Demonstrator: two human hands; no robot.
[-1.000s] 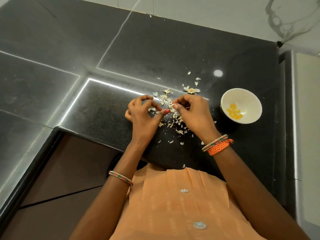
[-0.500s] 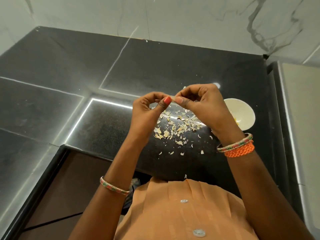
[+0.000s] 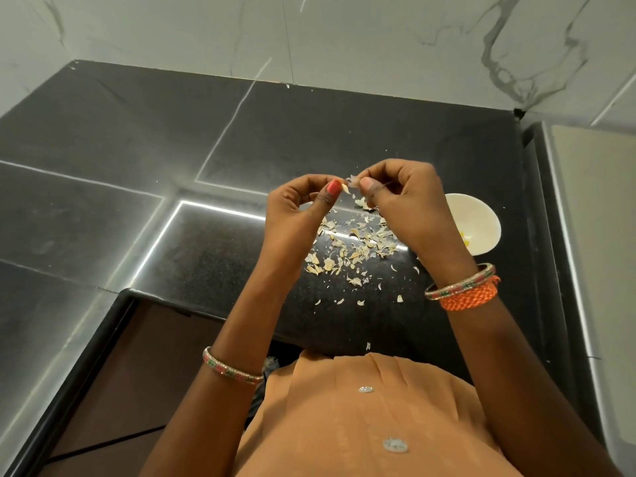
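Pale little piece (image 3: 350,186) is pinched tight by the left hand (image 3: 296,215) and the right hand (image 3: 409,197), fingers curled, above the peels (image 3: 354,249).

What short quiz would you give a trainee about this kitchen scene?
1. True or false: the left hand and the right hand both pinch one small pale piece, held in the air.
2. Where is the bowl? A) in the person's lap. B) on the counter, partly hidden behind the right hand. C) upside down on the wall ledge.
3. Fill in: the peelings lie scattered on the ___ counter below the hands.

Key: 1 true; 2 B; 3 black.
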